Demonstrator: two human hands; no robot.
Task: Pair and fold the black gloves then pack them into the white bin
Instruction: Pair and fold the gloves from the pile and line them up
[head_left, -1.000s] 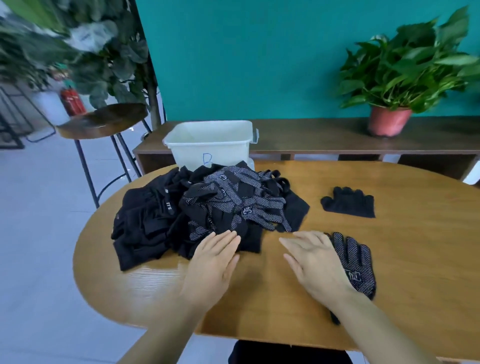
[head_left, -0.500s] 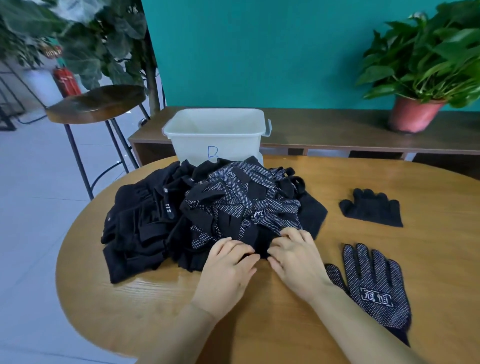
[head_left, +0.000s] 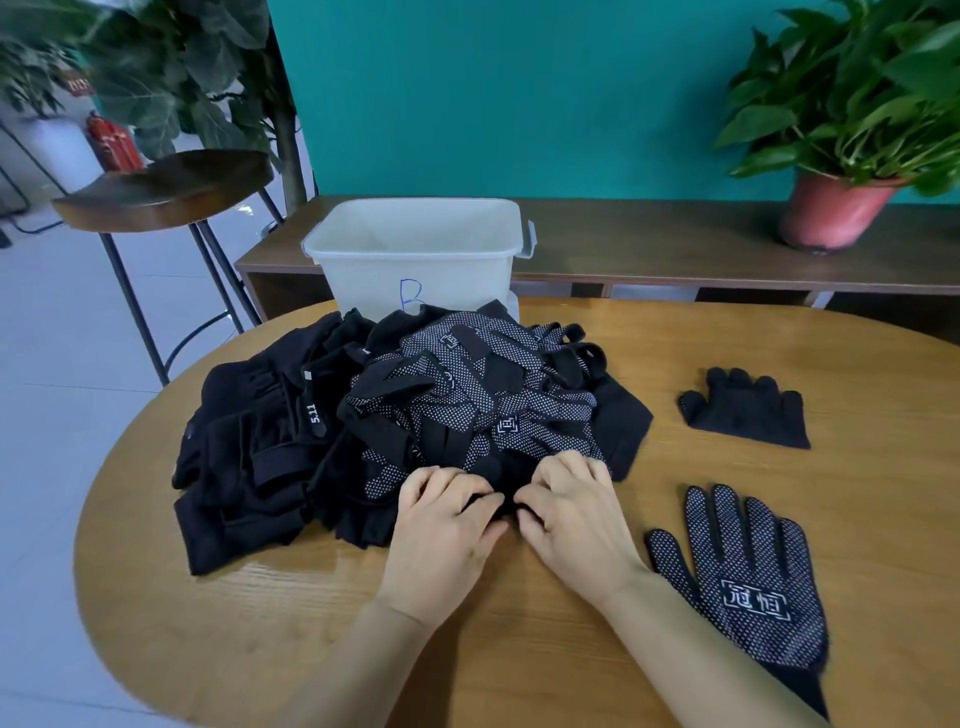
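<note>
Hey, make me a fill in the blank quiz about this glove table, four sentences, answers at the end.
The white bin is marked with a blue letter ___.
Exactly ___ hands, the left hand and the right hand, have a grip on the near edge of the glove pile.
The flat glove beside the right hand is covered in white ___.
The plain glove farther back lies on the wooden ___.
Answers: B; two; dots; table.

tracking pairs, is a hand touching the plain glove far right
No, left hand and right hand grip the pile; plain glove lies apart.
</note>
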